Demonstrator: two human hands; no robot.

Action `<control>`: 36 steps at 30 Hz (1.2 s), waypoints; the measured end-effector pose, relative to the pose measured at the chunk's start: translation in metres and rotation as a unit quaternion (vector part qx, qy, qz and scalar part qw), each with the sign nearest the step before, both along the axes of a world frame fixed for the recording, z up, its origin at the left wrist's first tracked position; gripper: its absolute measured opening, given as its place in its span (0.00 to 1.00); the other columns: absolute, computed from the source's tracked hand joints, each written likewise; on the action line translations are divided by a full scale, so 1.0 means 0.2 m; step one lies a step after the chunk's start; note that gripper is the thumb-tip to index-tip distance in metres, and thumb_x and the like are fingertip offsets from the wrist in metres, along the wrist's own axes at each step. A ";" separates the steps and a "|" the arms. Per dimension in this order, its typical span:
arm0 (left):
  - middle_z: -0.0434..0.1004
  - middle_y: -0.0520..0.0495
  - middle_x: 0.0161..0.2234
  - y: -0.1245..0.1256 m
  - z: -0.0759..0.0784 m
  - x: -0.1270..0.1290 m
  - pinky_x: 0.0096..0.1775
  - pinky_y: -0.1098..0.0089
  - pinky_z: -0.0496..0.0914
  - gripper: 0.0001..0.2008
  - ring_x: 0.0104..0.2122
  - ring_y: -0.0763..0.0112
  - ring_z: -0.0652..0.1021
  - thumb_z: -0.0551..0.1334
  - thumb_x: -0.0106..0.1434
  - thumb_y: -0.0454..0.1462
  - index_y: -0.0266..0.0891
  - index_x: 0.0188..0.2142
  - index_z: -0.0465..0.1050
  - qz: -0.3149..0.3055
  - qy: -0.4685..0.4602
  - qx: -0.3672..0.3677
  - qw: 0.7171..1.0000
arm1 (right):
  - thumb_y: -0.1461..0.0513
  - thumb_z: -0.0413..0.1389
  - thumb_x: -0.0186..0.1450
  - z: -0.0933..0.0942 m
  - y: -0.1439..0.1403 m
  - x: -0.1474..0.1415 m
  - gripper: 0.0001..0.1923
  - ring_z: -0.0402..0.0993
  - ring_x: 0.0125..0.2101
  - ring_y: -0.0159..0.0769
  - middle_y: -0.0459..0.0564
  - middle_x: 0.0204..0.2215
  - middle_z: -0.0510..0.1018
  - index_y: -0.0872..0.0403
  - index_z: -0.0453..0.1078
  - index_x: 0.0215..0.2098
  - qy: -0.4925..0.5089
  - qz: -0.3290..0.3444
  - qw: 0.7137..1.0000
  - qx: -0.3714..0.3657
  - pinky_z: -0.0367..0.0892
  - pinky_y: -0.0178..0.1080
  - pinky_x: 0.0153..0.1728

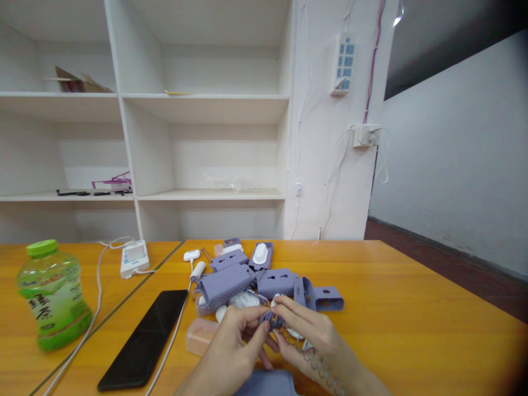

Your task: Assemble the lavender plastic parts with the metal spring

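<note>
My left hand (241, 341) pinches a small purple plastic part (272, 319) between thumb and fingers. From the other side, the fingers of my right hand (315, 335) close on the same part. Across the right palm and wrist trails a loose metal coil spring (317, 363); whether it joins the part is hidden. Below the hands, a purple plastic piece (268, 383) shows at the bottom edge. Just beyond them lies a pile of perforated purple housings (226, 286) mixed with white parts. A translucent pinkish cover (201, 334) lies beside my left hand.
A black phone or tablet (144, 338) and a white cable (169, 344) lie to the left. Farther left stand a green-capped bottle (53, 302) and a white power strip (134, 258). White shelves (206, 99) rise behind the wooden table (396, 308).
</note>
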State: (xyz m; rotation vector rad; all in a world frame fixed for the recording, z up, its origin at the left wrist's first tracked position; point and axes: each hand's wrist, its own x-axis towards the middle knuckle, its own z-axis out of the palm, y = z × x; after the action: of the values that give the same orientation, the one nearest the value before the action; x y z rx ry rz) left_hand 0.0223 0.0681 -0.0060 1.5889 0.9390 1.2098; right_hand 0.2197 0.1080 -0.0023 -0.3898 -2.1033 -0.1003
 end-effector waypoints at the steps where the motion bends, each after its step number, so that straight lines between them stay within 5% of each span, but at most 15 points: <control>1: 0.86 0.43 0.35 0.00 0.01 0.00 0.30 0.66 0.83 0.25 0.29 0.64 0.84 0.62 0.69 0.56 0.40 0.50 0.83 0.005 0.009 0.002 1.000 | 0.71 0.58 0.63 0.00 0.00 0.00 0.27 0.84 0.50 0.42 0.59 0.52 0.84 0.52 0.69 0.60 0.000 -0.001 1.000 0.000 0.79 0.33 0.50; 14: 0.85 0.47 0.27 -0.01 0.07 0.03 0.34 0.68 0.80 0.13 0.28 0.63 0.85 0.64 0.65 0.41 0.35 0.40 0.83 0.057 0.031 -0.006 0.998 | 0.69 0.59 0.65 -0.04 0.00 -0.01 0.25 0.84 0.51 0.44 0.60 0.54 0.83 0.54 0.70 0.60 -0.011 -0.039 0.999 0.014 0.78 0.35 0.53; 20: 0.79 0.52 0.21 -0.02 0.09 0.07 0.26 0.70 0.78 0.09 0.21 0.66 0.82 0.63 0.60 0.40 0.37 0.35 0.78 0.105 0.017 -0.020 0.994 | 0.66 0.59 0.67 -0.04 -0.04 -0.01 0.23 0.84 0.50 0.44 0.59 0.53 0.83 0.53 0.69 0.61 -0.020 -0.071 0.997 0.038 0.80 0.37 0.50; 27: 0.65 0.61 0.15 -0.03 0.08 0.07 0.14 0.77 0.61 0.09 0.11 0.76 0.67 0.60 0.63 0.43 0.39 0.35 0.73 0.093 0.079 -0.047 0.991 | 0.69 0.57 0.65 0.03 -0.08 -0.03 0.19 0.86 0.44 0.40 0.56 0.43 0.86 0.53 0.69 0.54 -0.002 -0.031 0.999 0.035 0.79 0.32 0.49; 32: 0.63 0.58 0.21 -0.03 0.10 0.06 0.25 0.75 0.57 0.06 0.22 0.76 0.66 0.60 0.56 0.39 0.40 0.27 0.66 0.102 0.089 -0.010 0.991 | 0.69 0.55 0.65 0.10 -0.09 -0.04 0.16 0.87 0.38 0.37 0.53 0.38 0.87 0.51 0.70 0.50 -0.003 0.015 0.999 0.034 0.79 0.29 0.42; 36: 0.60 0.59 0.23 -0.01 0.09 0.04 0.28 0.73 0.56 0.08 0.26 0.76 0.62 0.60 0.57 0.39 0.43 0.27 0.60 0.048 0.048 -0.014 0.998 | 0.71 0.55 0.62 0.11 -0.10 -0.04 0.18 0.87 0.36 0.37 0.51 0.37 0.86 0.50 0.69 0.48 -0.005 0.040 0.999 0.024 0.79 0.29 0.42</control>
State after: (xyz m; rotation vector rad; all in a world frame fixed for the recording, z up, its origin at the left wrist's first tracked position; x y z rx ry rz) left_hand 0.0306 0.0655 0.0119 1.6068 1.1007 1.1902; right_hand 0.2117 0.0886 0.0192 -0.2763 -2.1186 -0.1053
